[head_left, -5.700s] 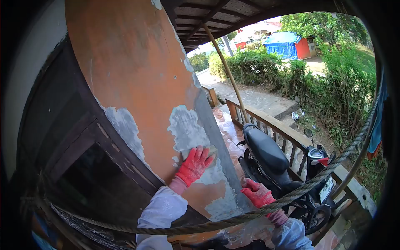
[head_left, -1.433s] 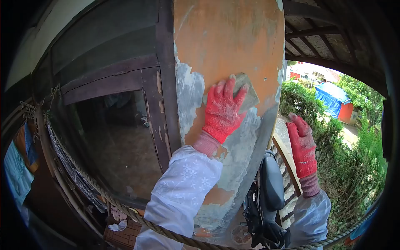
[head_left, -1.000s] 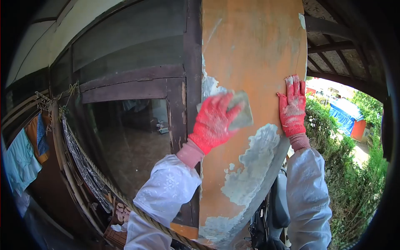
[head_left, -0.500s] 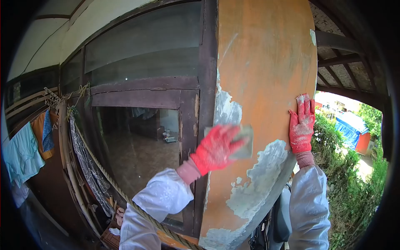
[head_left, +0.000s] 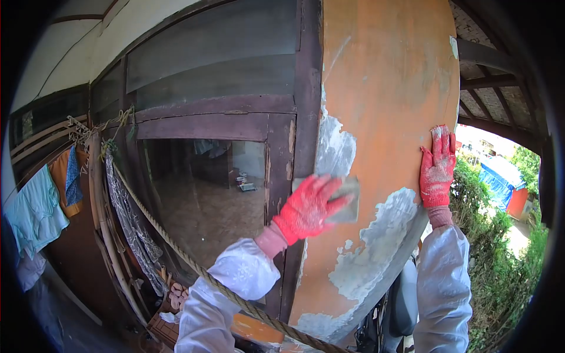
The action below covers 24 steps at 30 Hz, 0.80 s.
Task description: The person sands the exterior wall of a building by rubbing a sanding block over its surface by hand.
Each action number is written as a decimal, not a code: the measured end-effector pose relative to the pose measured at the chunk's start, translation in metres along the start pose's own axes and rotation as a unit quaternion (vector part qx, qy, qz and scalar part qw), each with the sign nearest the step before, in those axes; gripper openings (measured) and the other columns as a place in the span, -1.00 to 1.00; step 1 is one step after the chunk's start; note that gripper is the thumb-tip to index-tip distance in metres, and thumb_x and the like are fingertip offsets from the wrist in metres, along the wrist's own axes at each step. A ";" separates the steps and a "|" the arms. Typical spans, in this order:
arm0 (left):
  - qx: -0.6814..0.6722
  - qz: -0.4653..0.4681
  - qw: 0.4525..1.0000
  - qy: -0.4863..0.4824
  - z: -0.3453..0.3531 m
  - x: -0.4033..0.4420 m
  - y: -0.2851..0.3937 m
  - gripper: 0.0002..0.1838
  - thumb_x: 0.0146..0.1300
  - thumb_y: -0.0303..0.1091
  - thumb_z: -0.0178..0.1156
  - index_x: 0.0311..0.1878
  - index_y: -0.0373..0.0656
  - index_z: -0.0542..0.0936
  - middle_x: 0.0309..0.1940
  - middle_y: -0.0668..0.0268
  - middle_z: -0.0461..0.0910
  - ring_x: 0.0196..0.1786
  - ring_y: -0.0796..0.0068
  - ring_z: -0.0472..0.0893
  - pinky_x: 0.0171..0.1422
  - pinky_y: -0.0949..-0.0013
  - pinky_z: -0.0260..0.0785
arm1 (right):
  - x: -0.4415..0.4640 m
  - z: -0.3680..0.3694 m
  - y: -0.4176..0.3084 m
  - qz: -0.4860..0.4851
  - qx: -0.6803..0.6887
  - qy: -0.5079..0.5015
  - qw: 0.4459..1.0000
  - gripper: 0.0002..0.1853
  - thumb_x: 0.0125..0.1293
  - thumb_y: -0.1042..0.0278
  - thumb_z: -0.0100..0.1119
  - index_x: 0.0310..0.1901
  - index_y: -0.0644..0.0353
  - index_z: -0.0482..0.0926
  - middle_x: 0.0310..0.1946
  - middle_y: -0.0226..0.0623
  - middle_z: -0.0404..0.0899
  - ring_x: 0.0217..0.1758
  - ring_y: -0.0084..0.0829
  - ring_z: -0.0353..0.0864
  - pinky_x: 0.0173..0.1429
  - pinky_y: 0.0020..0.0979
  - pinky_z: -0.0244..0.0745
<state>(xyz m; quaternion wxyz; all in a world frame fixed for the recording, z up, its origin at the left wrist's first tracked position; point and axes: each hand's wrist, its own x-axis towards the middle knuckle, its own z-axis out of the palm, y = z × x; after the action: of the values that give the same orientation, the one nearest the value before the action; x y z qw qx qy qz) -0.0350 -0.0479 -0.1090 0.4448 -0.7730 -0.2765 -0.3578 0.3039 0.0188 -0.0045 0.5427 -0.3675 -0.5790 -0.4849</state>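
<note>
My left hand [head_left: 309,209], in a red glove dusted with white, presses a grey-green sheet that looks like sandpaper [head_left: 351,200] against the orange wall [head_left: 388,100]. The sheet lies under the palm and fingers, beside the purple-brown window frame [head_left: 281,153]. At the wall's right edge, my right hand [head_left: 437,170] rests flat in a matching glove, fingers up and holding nothing. Paint has flaked from the wall, leaving a grey-white bare patch [head_left: 376,247] below the hands and another pale patch [head_left: 335,144] above the sheet.
A thick rope [head_left: 188,259] slants across the front, over my left sleeve. Clothes [head_left: 38,203] and bamboo poles [head_left: 106,235] stand at the left. Behind the window glass [head_left: 206,194] shows a room. Part of a motorbike [head_left: 403,300] sits below the wall, with greenery [head_left: 494,259] to the right.
The view has shifted, so the wall sits farther right and higher. Against the wall, my left hand and the sheet have slid slightly left and down. My right hand stays in place.
</note>
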 end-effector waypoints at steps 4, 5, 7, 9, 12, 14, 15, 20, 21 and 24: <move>0.032 -0.196 0.961 0.192 -0.044 0.127 -0.064 -0.16 -0.03 0.03 0.52 0.36 0.00 0.49 0.43 0.07 0.32 0.41 -0.07 0.36 0.45 -0.05 0.25 | -0.002 -0.001 0.001 0.010 0.000 -0.017 1.000 -0.42 0.40 0.39 0.17 0.45 0.20 0.37 0.52 -0.09 0.28 0.62 0.06 0.12 0.65 -0.07 0.07; 0.033 -0.216 0.953 0.212 -0.047 0.140 -0.070 -0.16 -0.02 0.02 0.51 0.36 -0.04 0.49 0.44 0.04 0.31 0.41 -0.09 0.36 0.44 -0.06 0.26 | -0.001 -0.004 -0.001 0.016 0.007 -0.023 1.000 -0.42 0.40 0.41 0.16 0.44 0.21 0.37 0.52 -0.08 0.29 0.62 0.07 0.12 0.64 -0.07 0.07; 0.033 -0.213 0.953 0.212 -0.036 0.123 -0.054 -0.16 -0.04 0.02 0.52 0.35 -0.04 0.49 0.43 0.03 0.31 0.40 -0.08 0.37 0.43 -0.06 0.26 | -0.002 -0.003 0.002 0.012 0.006 -0.018 1.000 -0.43 0.40 0.41 0.16 0.44 0.21 0.38 0.52 -0.08 0.29 0.62 0.07 0.12 0.64 -0.07 0.07; 0.033 -0.173 0.968 0.176 -0.016 0.076 -0.025 -0.15 -0.07 0.02 0.53 0.36 0.03 0.50 0.40 0.03 0.33 0.39 -0.04 0.38 0.41 -0.08 0.28 | -0.003 -0.001 0.001 0.010 0.012 -0.006 1.000 -0.45 0.41 0.40 0.15 0.42 0.22 0.40 0.51 -0.07 0.30 0.62 0.07 0.12 0.64 -0.07 0.08; 0.001 -0.019 1.000 -0.014 0.021 -0.034 0.032 -0.12 -0.12 0.03 0.52 0.39 0.21 0.49 0.40 0.13 0.33 0.42 0.04 0.37 0.48 -0.09 0.23 | -0.002 -0.003 -0.001 0.004 0.006 0.002 1.000 -0.44 0.39 0.34 0.21 0.41 0.20 0.41 0.50 -0.07 0.31 0.58 0.09 0.17 0.64 -0.05 0.11; 0.006 0.036 0.997 -0.071 0.018 -0.045 0.031 -0.10 -0.13 0.03 0.52 0.40 0.23 0.48 0.41 0.14 0.33 0.43 0.04 0.36 0.50 -0.08 0.22 | -0.002 -0.003 -0.002 0.011 0.002 0.003 1.000 -0.44 0.39 0.34 0.22 0.40 0.19 0.42 0.50 -0.08 0.31 0.58 0.08 0.17 0.63 -0.06 0.12; -0.004 0.035 0.998 -0.055 0.008 -0.024 0.017 -0.10 -0.12 0.03 0.53 0.40 0.21 0.47 0.41 0.13 0.33 0.43 0.02 0.36 0.49 -0.08 0.22 | -0.001 -0.003 0.000 0.011 0.008 0.004 1.000 -0.44 0.38 0.35 0.22 0.40 0.19 0.42 0.50 -0.09 0.32 0.58 0.08 0.18 0.63 -0.07 0.12; 0.035 -0.187 0.960 0.205 -0.041 0.118 -0.064 -0.10 -0.07 0.02 0.54 0.40 0.07 0.45 0.43 0.04 0.31 0.39 -0.07 0.37 0.44 -0.07 0.24 | -0.003 -0.002 -0.001 0.020 0.022 -0.002 1.000 -0.43 0.40 0.44 0.17 0.44 0.21 0.39 0.51 -0.07 0.31 0.61 0.07 0.15 0.63 -0.08 0.11; 0.033 -0.186 0.960 0.207 -0.039 0.121 -0.063 -0.10 -0.07 0.02 0.54 0.40 0.07 0.45 0.43 0.04 0.31 0.39 -0.07 0.37 0.44 -0.07 0.24 | -0.003 0.000 0.001 0.018 0.008 -0.006 1.000 -0.44 0.40 0.44 0.16 0.43 0.21 0.40 0.51 -0.07 0.31 0.61 0.07 0.15 0.63 -0.08 0.11; 0.028 -0.196 0.962 0.188 -0.026 0.093 -0.038 -0.12 -0.07 0.00 0.54 0.39 0.06 0.47 0.43 0.05 0.31 0.40 -0.05 0.37 0.42 -0.08 0.27 | -0.004 0.000 0.001 0.004 0.009 0.019 1.000 -0.44 0.39 0.37 0.21 0.41 0.17 0.42 0.49 -0.10 0.34 0.58 0.08 0.18 0.62 -0.07 0.14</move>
<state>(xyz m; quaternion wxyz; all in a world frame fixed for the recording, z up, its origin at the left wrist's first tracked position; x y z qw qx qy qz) -0.0165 -0.0433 -0.0067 0.4313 -0.6097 -0.3436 -0.5694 0.3055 0.0192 -0.0081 0.5588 -0.3557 -0.5712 -0.4847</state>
